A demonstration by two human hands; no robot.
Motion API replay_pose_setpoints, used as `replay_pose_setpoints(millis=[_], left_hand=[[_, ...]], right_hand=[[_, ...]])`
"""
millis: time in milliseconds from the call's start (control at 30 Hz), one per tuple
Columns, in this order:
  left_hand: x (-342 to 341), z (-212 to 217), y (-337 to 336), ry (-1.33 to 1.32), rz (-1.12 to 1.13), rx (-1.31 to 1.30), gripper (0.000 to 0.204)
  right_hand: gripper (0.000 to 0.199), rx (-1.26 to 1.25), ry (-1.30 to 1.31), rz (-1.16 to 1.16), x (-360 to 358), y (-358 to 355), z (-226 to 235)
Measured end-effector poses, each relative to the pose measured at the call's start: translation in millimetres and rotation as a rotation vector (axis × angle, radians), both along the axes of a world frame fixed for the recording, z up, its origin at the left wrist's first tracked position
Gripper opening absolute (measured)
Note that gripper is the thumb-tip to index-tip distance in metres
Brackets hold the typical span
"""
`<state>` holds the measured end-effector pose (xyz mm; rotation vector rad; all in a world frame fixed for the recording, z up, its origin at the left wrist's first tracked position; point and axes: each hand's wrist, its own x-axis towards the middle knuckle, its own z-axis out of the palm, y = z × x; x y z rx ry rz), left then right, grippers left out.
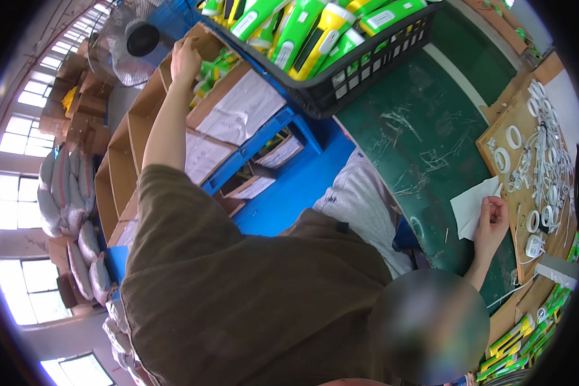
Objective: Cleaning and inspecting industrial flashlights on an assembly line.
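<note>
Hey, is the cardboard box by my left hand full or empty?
Not empty: green items show inside the cardboard box, beside the left hand. Whether they fill it, I cannot tell.

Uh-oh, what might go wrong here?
The torches are heaped in the crate, so one might tumble out if it gets bumped.
The right hand holds the thin paper by its edge, so it might crease or tear.
The cables lie jumbled on the board, so they could tangle.
</note>
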<state>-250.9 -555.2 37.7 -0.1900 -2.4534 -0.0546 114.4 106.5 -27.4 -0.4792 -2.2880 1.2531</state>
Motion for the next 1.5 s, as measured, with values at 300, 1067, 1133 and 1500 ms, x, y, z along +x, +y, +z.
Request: replay_pose_setpoints(millis=[300,1067,1133,1500], left_hand=[[18,92,191,-0.113,-0.343,0.081,0.055],[234,21,525,-2.054,-0.774,1.085,0.048],[236,21,534,-2.094,-0.730,1.080,0.047],[221,-9,574,-1.573,-1.204,1.028,0.043]], right_hand=[[0.006,-0.086,0.059,-0.062,9,0,0],[0.033,-0.710,0.257,0.052,7,3,21],[0.016,-0.762,0.275,0.037,10,4,25],[0.010,-0.030,0.197,-0.112,8,-6,27]])
